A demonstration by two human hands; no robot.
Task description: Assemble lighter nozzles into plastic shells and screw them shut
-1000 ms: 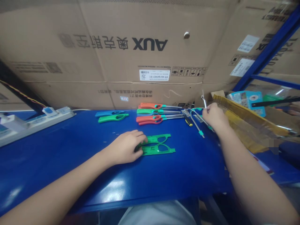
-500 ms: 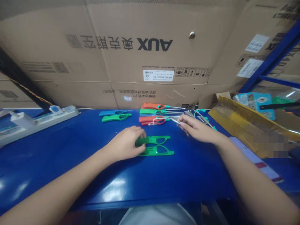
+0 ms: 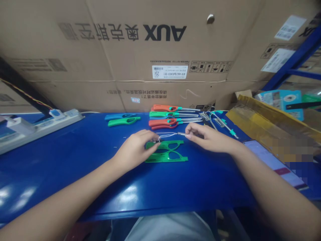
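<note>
Two green lighter handle halves (image 3: 165,156) lie open side by side on the blue table. Over their left ends, my left hand (image 3: 135,146) pinches a small black part (image 3: 158,141) joined to thin white wires (image 3: 167,135). My right hand (image 3: 209,137) is closed on a slim whitish-metal piece (image 3: 182,134) at the wires' other end, just above the upper half. The wires stretch loosely between both hands. Behind them is a row of lighters in orange, green and red (image 3: 163,122) with metal rods.
Metal rods with teal fittings (image 3: 222,122) lie right of the lighters. Green and blue handles (image 3: 124,121) lie at the back left, near a white power strip (image 3: 69,117). A phone (image 3: 273,164) and a yellow-taped box (image 3: 250,117) occupy the right. A large carton (image 3: 120,67) stands behind.
My right hand has drawn back toward the green halves with the wired piece. My left hand has risen off the upper half and now pinches the wired black part. The view has tilted down.
</note>
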